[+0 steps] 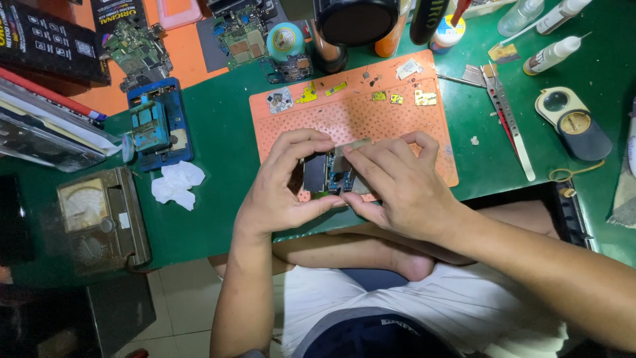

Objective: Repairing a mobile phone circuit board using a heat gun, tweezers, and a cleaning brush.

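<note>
Orange mat underlies both hands' fingers clamped on a circuit board.

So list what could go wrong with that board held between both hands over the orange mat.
1. The small circuit board is pinched only by fingertips of the left hand and right hand; it could slip or flex.
2. Tiny gold shields and loose chips lie on the orange mat just beyond the fingers; a nudge might scatter them.
3. The work sits near the table's front edge, so a dropped part may fall to the floor.
</note>
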